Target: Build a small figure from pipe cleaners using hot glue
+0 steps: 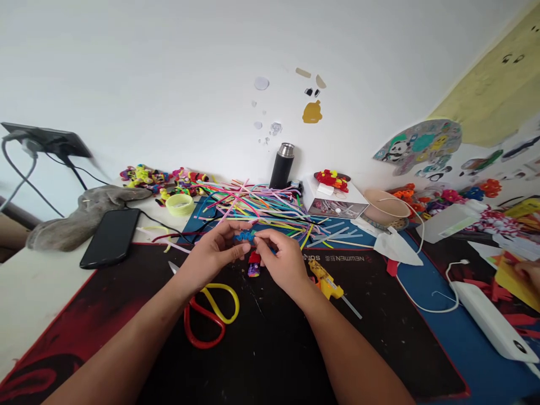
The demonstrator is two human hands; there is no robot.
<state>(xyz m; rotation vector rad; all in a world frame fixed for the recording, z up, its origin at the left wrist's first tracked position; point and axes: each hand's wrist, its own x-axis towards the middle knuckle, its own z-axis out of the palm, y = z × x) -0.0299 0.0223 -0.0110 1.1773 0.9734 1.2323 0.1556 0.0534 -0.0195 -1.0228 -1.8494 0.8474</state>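
Observation:
A small fuzzy blue piece (244, 236) is held between my two hands above the black mat. My left hand (215, 250) pinches its left end between thumb and fingers. At its right end, the fingers of my right hand (280, 256) are closed on it. Just below the fingertips lies a small red and purple item (253, 267). Scissors with one red and one yellow handle (205, 332) lie under and beside my left wrist. To the right of my right hand rests a yellow glue gun (327, 281) with a clear glue stick in it.
Many colourful pipe cleaners (253, 199) are piled behind the hands, near a black bottle (282, 167) and a white box (335, 199). A phone (110, 239) lies left; a white power strip (493, 320) lies right. Another person's hand (529, 273) shows at the right edge.

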